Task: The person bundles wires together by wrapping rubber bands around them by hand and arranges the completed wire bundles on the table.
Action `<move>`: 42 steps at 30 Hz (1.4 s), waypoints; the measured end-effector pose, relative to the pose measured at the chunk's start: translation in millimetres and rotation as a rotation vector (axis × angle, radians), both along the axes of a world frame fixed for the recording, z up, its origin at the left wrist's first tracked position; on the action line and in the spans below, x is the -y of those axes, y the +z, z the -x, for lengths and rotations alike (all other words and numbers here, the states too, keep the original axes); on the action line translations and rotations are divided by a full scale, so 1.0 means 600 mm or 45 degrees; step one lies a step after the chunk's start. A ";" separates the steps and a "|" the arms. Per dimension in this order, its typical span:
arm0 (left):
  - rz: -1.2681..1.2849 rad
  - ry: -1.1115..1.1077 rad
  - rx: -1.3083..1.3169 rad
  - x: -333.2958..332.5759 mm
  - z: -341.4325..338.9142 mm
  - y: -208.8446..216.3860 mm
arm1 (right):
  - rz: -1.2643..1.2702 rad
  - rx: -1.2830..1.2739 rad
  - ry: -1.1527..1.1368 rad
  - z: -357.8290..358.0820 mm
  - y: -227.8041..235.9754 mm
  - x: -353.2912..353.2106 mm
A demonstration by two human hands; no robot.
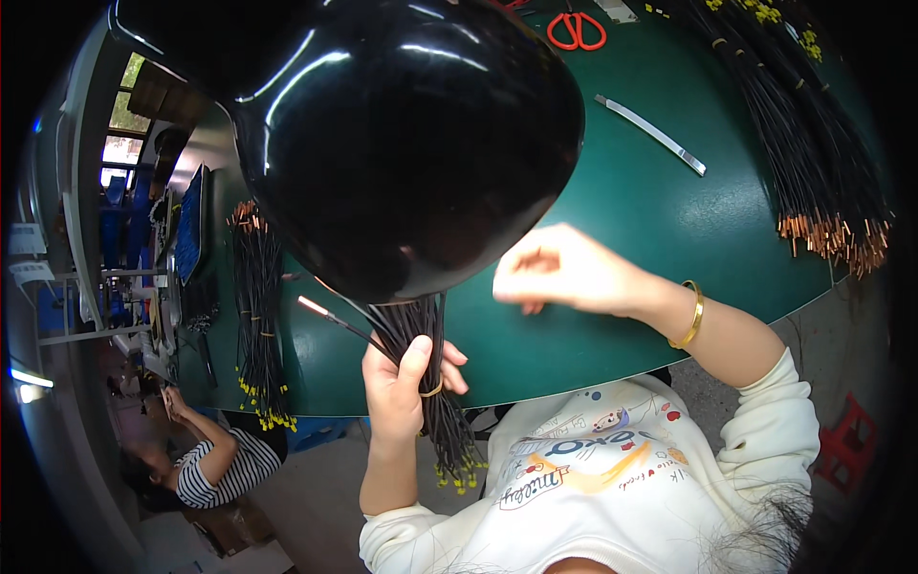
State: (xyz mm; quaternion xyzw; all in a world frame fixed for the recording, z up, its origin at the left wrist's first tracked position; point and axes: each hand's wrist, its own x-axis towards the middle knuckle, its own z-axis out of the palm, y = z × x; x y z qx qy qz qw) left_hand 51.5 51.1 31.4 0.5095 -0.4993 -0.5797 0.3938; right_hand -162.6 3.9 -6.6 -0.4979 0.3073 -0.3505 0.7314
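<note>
Over the green table (612,239), left hand (402,387) fingers clamp a wire bundle (435,383); right hand (564,273) curls loosely.

A big rounded shape (402,134) hangs in front of the view, hiding the middle and far left of the table (669,239). At the table's near edge the left hand (402,387) grips a bundle of wires (435,383), whose lower end hangs below the edge. The right hand (564,273) rests on the table just right of it, near that edge. A second bundle (258,316) lies along the left edge, a third (813,143) at the far right corner. Scissors (577,31) lie at the far edge — a flat metal strip (650,134) sits between them and the right hand. Another person (206,469) sits beyond the left edge.
</note>
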 end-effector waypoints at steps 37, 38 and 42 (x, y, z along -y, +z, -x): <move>-0.131 -0.057 -0.293 0.084 0.072 -0.040 | 0.254 0.113 -0.826 0.008 0.004 0.003; -0.131 -0.058 -0.293 0.084 0.071 -0.043 | 0.400 0.007 -0.974 0.011 0.003 0.006; -0.080 -0.056 -0.238 0.081 0.070 -0.041 | 0.762 -0.207 -1.347 0.010 0.013 0.018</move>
